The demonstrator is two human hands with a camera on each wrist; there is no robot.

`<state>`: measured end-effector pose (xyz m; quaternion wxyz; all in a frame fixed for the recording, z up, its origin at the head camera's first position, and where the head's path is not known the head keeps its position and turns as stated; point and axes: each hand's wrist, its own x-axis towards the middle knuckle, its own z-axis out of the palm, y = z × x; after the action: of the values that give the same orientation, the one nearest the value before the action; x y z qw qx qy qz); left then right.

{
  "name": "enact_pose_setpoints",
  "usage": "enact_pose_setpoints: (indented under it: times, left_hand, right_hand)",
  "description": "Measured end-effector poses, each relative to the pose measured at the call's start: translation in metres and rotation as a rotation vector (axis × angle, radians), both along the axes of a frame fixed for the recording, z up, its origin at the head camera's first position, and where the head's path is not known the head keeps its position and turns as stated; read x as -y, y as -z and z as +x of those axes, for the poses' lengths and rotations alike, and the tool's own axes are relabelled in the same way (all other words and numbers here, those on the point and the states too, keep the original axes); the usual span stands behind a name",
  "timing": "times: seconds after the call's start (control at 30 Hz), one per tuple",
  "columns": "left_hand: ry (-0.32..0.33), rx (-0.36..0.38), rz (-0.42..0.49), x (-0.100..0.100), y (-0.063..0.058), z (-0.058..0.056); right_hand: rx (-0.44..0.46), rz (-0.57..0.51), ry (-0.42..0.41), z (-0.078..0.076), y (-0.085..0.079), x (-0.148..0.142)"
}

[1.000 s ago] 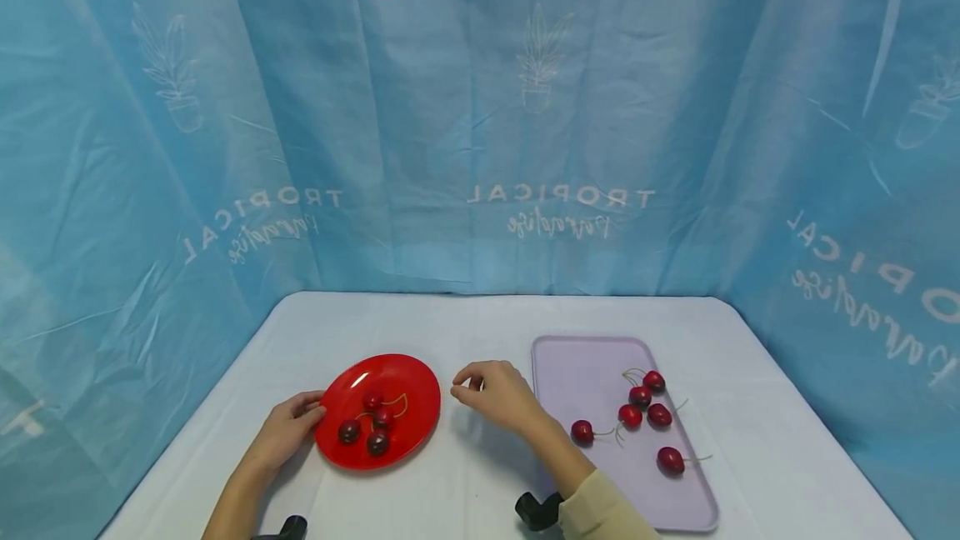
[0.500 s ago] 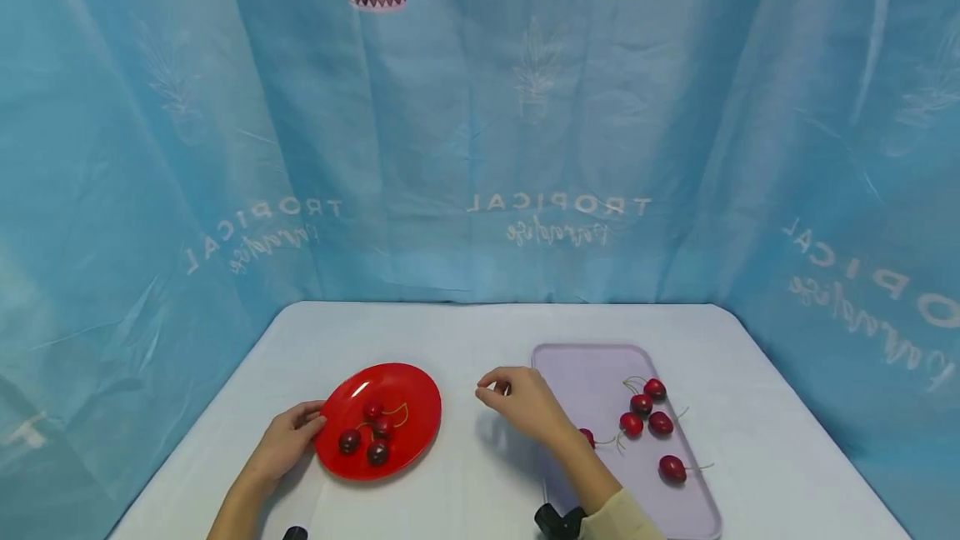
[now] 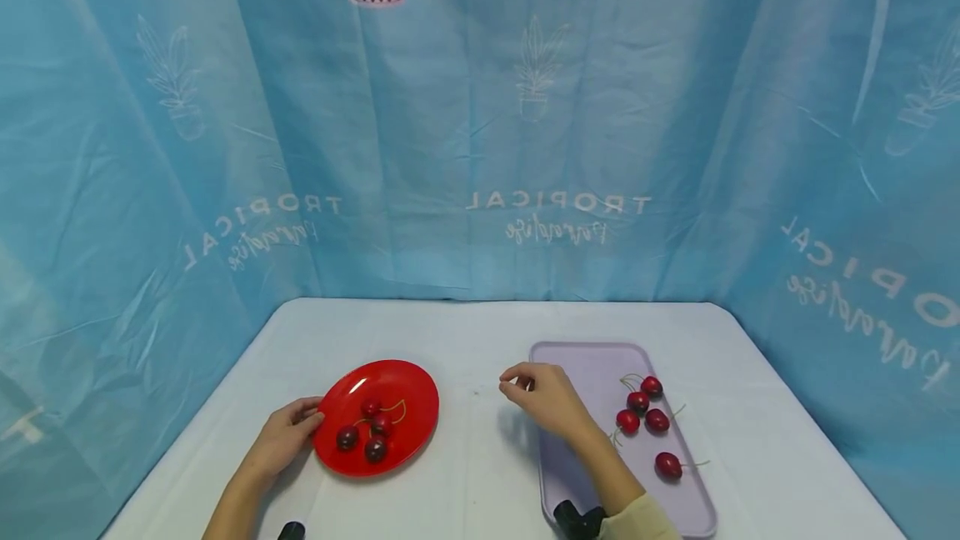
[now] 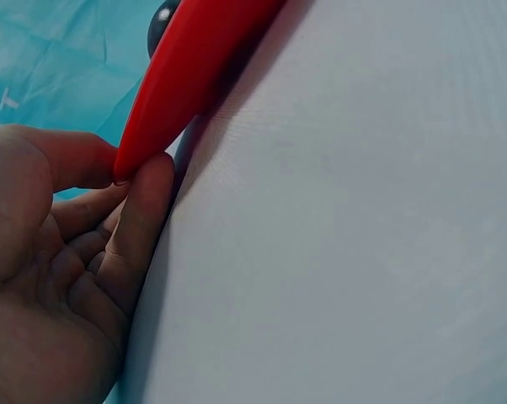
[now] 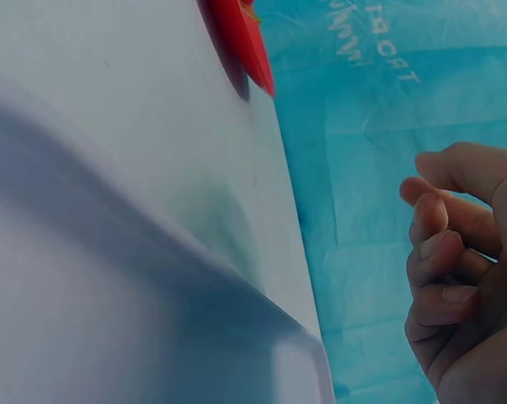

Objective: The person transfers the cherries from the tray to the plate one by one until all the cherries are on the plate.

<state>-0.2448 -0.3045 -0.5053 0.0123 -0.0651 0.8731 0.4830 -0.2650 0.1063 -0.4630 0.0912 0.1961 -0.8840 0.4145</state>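
Observation:
My left hand [image 3: 284,437] pinches the near-left rim of a red plate [image 3: 416,382] between thumb and fingers. In the left wrist view the thumb [image 4: 81,160] lies on top of the rim and a finger [image 4: 142,206] underneath. Several dark red cherries [image 3: 376,449] with stems sit in the middle of this plate. My right hand [image 3: 551,398] hovers over the left edge of a pale purple tray [image 3: 581,365], its fingers loosely curled with nothing between them. Several more cherries [image 3: 656,421] lie on the tray's right half. The right forearm covers part of the tray's near-left side.
Both plate and tray stand on a table with a white cloth [image 3: 472,490]; a strip of bare cloth runs between them. Blue printed curtains [image 3: 480,148] close in the table at the back and both sides. Black wrist mounts [image 3: 573,519] show at both wrists.
My right hand has moved right, away from the plate to the tray's left edge, and its forearm now covers one cherry there. The left hand has kept its hold on the plate.

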Motion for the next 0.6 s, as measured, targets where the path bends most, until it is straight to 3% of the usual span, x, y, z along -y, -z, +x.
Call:
enact_pose_setpoints:
  times: [0.33, 0.6]
  left_hand:
    - [-0.014, 0.03, -0.008, 0.002, 0.006, 0.001]
    - [0.001, -0.008, -0.022, 0.003, 0.005, -0.003]
  right_hand:
    - [0.011, 0.019, 0.021, 0.001, -0.002, -0.009]
    - [0.021, 0.02, 0.054, -0.002, -0.002, -0.021]
